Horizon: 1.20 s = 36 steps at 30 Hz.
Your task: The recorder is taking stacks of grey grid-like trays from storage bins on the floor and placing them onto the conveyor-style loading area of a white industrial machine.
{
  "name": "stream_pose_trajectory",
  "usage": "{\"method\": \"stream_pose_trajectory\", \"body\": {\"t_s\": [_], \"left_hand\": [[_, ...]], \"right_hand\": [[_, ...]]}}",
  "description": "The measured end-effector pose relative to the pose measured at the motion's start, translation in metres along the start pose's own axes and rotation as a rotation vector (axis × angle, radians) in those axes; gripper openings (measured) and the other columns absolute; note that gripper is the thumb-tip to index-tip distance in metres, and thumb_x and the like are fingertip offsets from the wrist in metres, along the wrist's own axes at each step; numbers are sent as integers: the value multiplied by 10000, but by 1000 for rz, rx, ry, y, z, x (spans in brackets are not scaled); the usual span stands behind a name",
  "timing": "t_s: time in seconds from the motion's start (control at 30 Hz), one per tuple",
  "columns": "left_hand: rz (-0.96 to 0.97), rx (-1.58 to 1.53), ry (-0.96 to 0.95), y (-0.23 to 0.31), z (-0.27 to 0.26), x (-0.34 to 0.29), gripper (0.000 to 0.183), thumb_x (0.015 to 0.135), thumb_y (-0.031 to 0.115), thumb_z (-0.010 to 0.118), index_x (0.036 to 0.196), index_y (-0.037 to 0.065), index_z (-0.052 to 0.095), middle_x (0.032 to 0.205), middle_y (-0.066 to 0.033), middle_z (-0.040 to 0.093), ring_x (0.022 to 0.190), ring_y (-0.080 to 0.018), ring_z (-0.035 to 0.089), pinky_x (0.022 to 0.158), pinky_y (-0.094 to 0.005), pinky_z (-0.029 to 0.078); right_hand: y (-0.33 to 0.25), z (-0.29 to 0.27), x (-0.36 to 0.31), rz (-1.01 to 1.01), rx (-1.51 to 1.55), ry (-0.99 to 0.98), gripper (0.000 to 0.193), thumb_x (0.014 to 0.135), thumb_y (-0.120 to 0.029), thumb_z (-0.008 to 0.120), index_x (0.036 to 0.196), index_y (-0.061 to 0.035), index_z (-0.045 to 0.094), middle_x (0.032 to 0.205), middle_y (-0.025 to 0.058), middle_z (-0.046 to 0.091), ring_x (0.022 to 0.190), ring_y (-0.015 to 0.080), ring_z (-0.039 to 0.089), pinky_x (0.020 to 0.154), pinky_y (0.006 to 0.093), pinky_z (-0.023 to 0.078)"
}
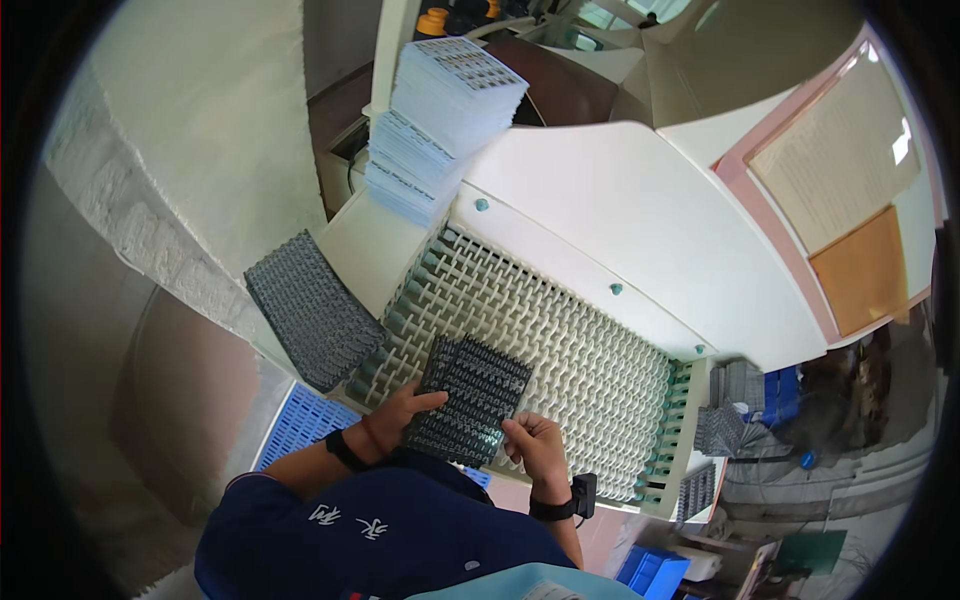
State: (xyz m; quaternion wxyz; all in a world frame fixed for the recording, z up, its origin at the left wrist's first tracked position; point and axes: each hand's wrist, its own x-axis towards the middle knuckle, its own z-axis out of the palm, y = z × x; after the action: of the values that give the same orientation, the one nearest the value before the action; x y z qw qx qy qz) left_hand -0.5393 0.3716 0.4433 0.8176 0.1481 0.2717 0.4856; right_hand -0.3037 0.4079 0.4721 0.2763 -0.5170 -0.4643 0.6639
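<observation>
The white machine housing (630, 230) carries an exposed bed of off-white wheel rollers (590, 385); three small teal fasteners (616, 288) line its cover. A stack of printed white sheets (432, 125) stands on the upper-left ledge. A stack of dark-grey patterned panels (312, 310) rests at the left end, beside the rollers.

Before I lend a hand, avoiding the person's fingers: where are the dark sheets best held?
Probably pinch the far edge of the dark sheets, from the far side: the left hand holds the left edge and the right hand the near right side, while that edge, over the pale bed, shows no fingers.
</observation>
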Motion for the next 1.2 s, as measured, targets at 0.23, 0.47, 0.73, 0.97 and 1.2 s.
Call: {"method": "stream_pose_trajectory", "body": {"t_s": [0.23, 0.47, 0.73, 0.97, 1.2], "left_hand": [[97, -233, 3, -4, 0, -32, 441, 894, 117, 468, 1295, -51, 397, 1221, -203, 535, 1085, -311, 570, 939, -417, 476], [143, -271, -35, -20, -4, -60, 468, 869, 79, 455, 1304, -74, 376, 1242, -231, 513, 1106, -337, 554, 944, -426, 472], [153, -231, 122, -30, -3, -66, 477, 883, 62, 509, 1320, -45, 350, 1205, -185, 530, 1071, -298, 571, 906, -391, 497], [195, -88, 168, -25, -17, -52, 456, 881, 68, 548, 1296, -44, 396, 1186, -162, 555, 1047, -269, 585, 897, -369, 499], [97, -255, 157, -24, -49, -43, 394, 887, 100, 496, 1243, -63, 455, 1156, -184, 577, 1018, -296, 599, 896, -389, 497]], "right_hand": [[4, -53, 26, -196, 184, 360, 209, 902, -199, 594, 787, -25, 579, 541, 31, 536, 443, 101, 510, 392, 208, 381], [37, -40, 87, -232, -79, 270, 263, 903, -219, 584, 790, 18, 604, 573, 30, 548, 471, 91, 505, 425, 222, 381], [44, 33, 108, -299, -257, 90, 237, 887, -203, 614, 828, 26, 626, 608, 27, 579, 492, 94, 538, 448, 234, 432], [47, 21, 33, -77, -30, -181, 263, 891, -259, 625, 839, -2, 633, 604, 22, 591, 492, 90, 562, 452, 210, 445], [36, -31, 52, -128, -78, 158, 270, 884, -255, 633, 758, -16, 626, 534, 7, 559, 423, 90, 527, 401, 215, 409]]}}
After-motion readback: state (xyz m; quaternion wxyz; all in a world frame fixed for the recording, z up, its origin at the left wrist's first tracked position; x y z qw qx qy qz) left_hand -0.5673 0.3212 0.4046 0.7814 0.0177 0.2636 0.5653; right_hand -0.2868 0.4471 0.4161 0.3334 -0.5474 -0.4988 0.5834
